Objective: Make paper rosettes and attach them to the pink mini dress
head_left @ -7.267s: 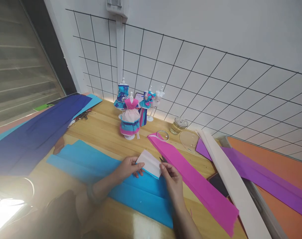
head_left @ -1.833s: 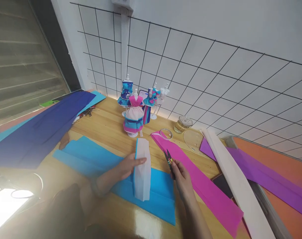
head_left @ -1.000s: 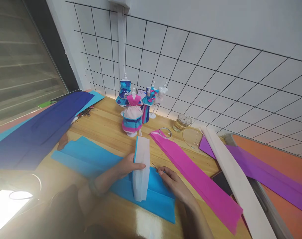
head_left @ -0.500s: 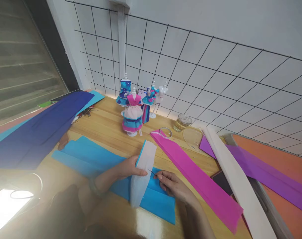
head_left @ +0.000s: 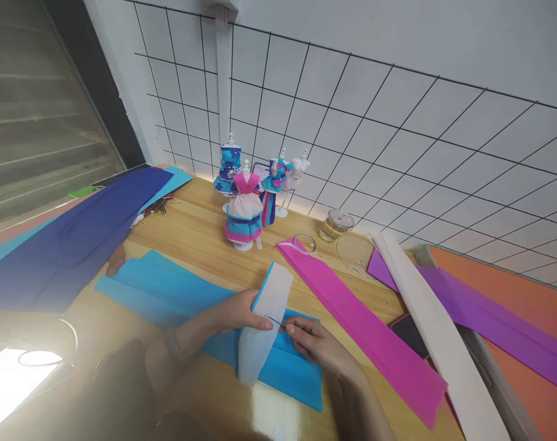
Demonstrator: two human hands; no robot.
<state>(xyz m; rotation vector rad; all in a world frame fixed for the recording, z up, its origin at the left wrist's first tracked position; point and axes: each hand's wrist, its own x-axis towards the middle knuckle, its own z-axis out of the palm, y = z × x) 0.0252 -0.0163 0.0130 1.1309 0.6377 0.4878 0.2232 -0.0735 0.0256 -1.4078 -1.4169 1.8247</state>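
Observation:
My left hand [head_left: 250,311] grips a white strip [head_left: 275,291] of crepe-like paper or cloth with a blue edge, thumb pressed flat on its face. Between the fingertips of my right hand [head_left: 306,338] is a thin dark needle-like tool [head_left: 276,322]; whether it is a needle or tweezers I cannot tell. The tool's tip touches or lies just over the strip, close to my left thumb. Beneath both hands, a blue sheet [head_left: 297,383] lies across the table, partly covered by the strip and my left forearm.
Small dress forms in paper-like dresses [head_left: 244,211] stand at the back. Near the wall are a lidded glass jar [head_left: 336,225] and a tape roll [head_left: 305,244]. Pink [head_left: 365,331], white [head_left: 439,337] and purple [head_left: 503,331] strips lie right; a dark blue sheet [head_left: 85,239] lies left.
The strip has tilted slightly, its top shifting right and down. My right hand has moved a little left, and the tool's tip now reaches further over the strip.

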